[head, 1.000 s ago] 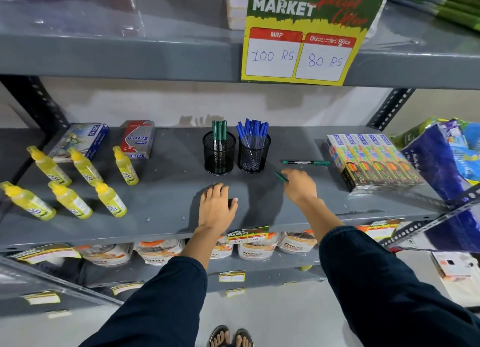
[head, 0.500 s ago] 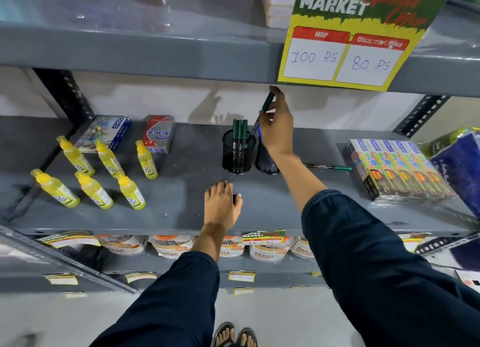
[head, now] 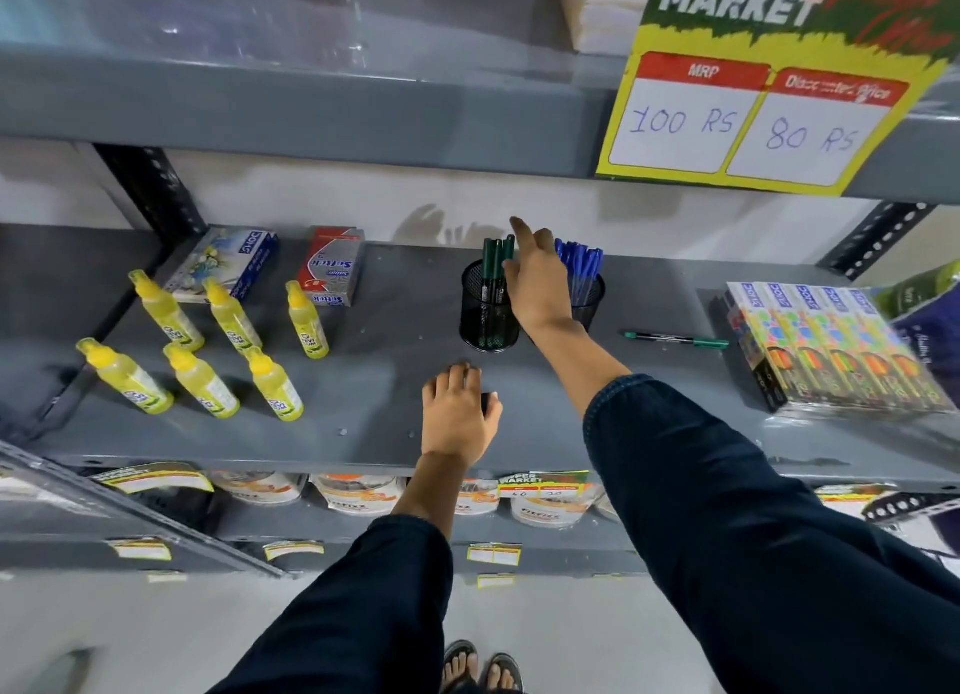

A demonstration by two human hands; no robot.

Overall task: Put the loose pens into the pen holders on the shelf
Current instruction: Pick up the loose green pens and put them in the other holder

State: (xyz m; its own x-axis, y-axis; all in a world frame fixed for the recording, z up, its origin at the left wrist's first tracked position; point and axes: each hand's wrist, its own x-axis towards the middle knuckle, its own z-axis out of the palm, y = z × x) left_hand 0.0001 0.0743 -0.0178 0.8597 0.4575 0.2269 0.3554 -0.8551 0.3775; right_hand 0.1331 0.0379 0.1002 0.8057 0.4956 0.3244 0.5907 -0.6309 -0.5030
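Note:
Two black mesh pen holders stand at the back middle of the grey shelf (head: pixel 374 423). The left holder (head: pixel 488 324) has green pens (head: pixel 493 259) in it; the right holder (head: pixel 592 303), partly hidden by my wrist, has blue pens (head: pixel 584 267). My right hand (head: pixel 537 288) hovers between them, index finger stretched out, thumb beside the rightmost green pen, which stands in the left holder. One loose green pen (head: pixel 675 339) lies on the shelf right of the holders. My left hand (head: pixel 460 418) rests palm down near the shelf's front edge, with a small dark bit showing by its thumb.
Several yellow glue bottles (head: pixel 223 376) lie on the shelf's left side, with two boxes (head: pixel 332 267) behind them. Colourful packs (head: pixel 831 350) sit at the right. A price sign (head: pixel 753 121) hangs from the upper shelf. Tubs (head: pixel 358 496) fill the shelf below.
My right hand picked a green pen off the shelf, raised it over the holders and lowered it; the pen now stands in the left holder. The left hand has stayed put.

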